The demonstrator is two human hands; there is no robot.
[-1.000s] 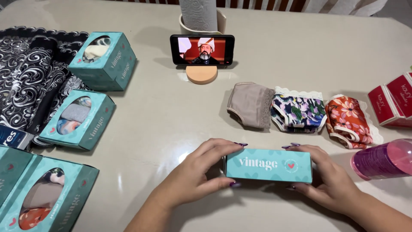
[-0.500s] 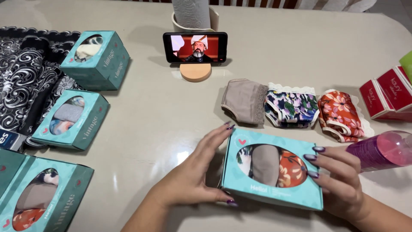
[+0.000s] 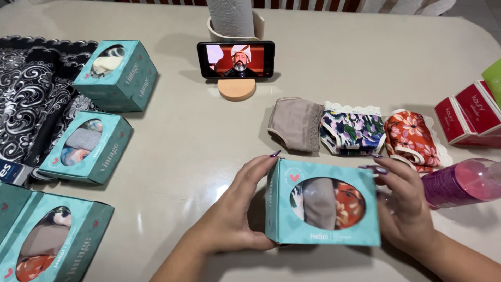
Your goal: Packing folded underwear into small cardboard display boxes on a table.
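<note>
A teal cardboard box [image 3: 322, 209] with an oval window stands tilted up on its edge near the table's front, its window facing me and showing folded beige and floral fabric inside. My left hand [image 3: 232, 214] grips its left side, thumb under the lower corner. My right hand [image 3: 404, 206] holds its right side from behind, fingertips over the top corner. Just beyond the box lie three folded cloth pieces in a row: a beige one [image 3: 296, 123], a purple floral one [image 3: 350, 132] and an orange floral one [image 3: 409, 138].
Three more teal window boxes [image 3: 117, 74] [image 3: 87, 147] [image 3: 49, 243] line the left side beside a black patterned cloth [image 3: 28, 94]. A phone [image 3: 236, 59] on a round stand plays video at the back, before a paper towel roll [image 3: 230, 15]. Red boxes [image 3: 469, 117] and a pink bottle [image 3: 462, 183] sit right.
The box was lying with its narrow side toward me; both hands have turned it up so its windowed face now stands upright facing me.
</note>
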